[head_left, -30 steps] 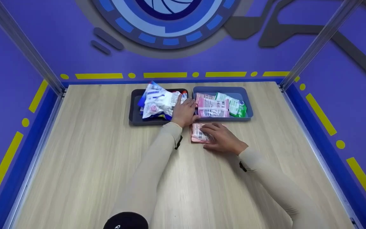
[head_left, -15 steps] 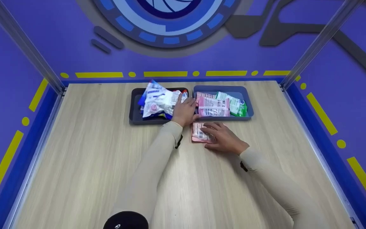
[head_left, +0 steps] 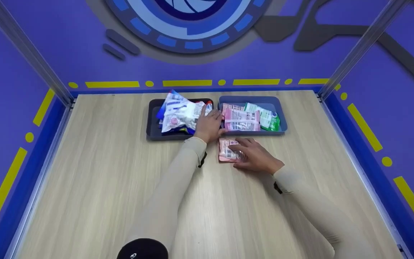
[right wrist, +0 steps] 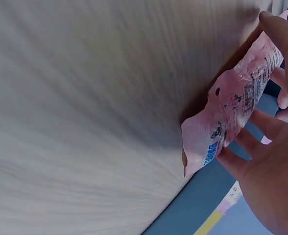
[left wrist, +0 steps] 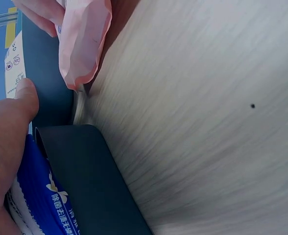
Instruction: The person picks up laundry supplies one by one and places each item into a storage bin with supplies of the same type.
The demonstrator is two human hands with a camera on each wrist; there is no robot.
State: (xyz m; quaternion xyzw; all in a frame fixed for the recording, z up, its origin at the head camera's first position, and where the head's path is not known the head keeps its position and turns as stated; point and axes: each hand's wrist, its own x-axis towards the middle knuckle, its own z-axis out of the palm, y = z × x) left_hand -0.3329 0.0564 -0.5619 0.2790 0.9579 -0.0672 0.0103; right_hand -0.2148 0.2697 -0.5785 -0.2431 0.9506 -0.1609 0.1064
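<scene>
A soft pink plastic packet [head_left: 227, 150] with white print and a barcode lies on the table in front of the right tray. My right hand [head_left: 255, 156] holds it, fingers over its top and thumb by its near edge; the right wrist view shows the packet [right wrist: 227, 107] between thumb and fingers. My left hand [head_left: 208, 126] rests with extended fingers where the two trays meet, over the right side of the white-and-blue bag [head_left: 178, 117] in the dark tray [head_left: 153, 133]. In the left wrist view, a blue packet [left wrist: 46, 196] lies under that hand.
The grey-blue tray [head_left: 282, 124] at right holds a pink packet [head_left: 243, 120], a green-and-white packet [head_left: 268, 118] and another pink one behind. Both trays stand near the back wall [head_left: 192, 72]. Wooden table [head_left: 102, 180] stretches toward the person.
The pink packet and my right hand have shifted very slightly to the right. My left hand stays in place.
</scene>
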